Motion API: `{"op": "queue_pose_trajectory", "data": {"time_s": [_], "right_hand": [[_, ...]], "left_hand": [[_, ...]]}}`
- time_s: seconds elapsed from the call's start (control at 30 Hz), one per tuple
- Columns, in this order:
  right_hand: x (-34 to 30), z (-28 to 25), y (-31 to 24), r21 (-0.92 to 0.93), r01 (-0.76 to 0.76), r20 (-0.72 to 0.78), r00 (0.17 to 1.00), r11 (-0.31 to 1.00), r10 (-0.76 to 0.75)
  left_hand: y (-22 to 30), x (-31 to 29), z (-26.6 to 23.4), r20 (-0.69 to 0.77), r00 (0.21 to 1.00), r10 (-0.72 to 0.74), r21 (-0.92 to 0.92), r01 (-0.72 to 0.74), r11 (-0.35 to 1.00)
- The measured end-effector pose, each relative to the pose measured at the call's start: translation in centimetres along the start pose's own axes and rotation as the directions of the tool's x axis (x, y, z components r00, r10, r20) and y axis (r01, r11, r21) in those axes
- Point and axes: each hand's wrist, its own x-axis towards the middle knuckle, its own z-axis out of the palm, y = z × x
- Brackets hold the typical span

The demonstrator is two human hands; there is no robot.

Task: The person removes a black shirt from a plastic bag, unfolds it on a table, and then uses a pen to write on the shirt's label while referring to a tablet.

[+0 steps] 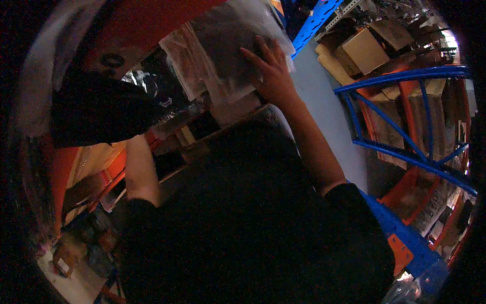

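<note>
In the head view I see both my forearms, coming up from my two black sleeves [347,202]. My one visible hand, the right hand [276,76], lies on one plastic pack [217,45], high in the middle; its fingers [253,58] are spread apart and rest on the clear wrap, pressing from above and not closed around anything. The pack is a tilted stack of pale, thin layers, their edges overlapping too closely for me to count. My left forearm [140,169] runs up behind one black bundle [101,111], which hides that hand, so I cannot tell how far its fingers are open or whether they hold the bundle. The bundle hangs to the left of the pack, near it. Above both is one red panel [136,30] with one dark ring [112,61]. To my right are one pale wall [326,106] and one blue rack [405,77], with two long bars and slanting braces between them. Above the rack I make out two cartons [365,52]; those behind its bars are too crowded to count. Low on the right, one orange plate [400,253] touches one blue post [415,248].
</note>
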Motion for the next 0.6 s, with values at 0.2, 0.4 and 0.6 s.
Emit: {"op": "queue_pose_trajectory", "data": {"time_s": [0.2, 0.4, 0.6], "right_hand": [[0.0, 1.6, -0.2, -0.081, -0.023, -0.080, 0.997, 0.996, 0.017], [-1.4, 1.7, -5.5, 0.010, 0.051, -0.134, 0.990, 0.999, -0.049], [-4.0, 1.6, -8.7, 0.100, 0.078, 0.068, 0.994, 0.992, -0.085]], "left_hand": [[3.2, 0.2, 3.3, 0.044, 0.998, 0.039, -0.136, -0.032, 0.990], [11.6, -4.0, -4.8, 0.090, 0.996, -0.025, -0.927, 0.093, 0.364], [21.1, -4.0, -7.3, -0.090, 0.990, 0.106, -0.929, -0.122, 0.350]]}}
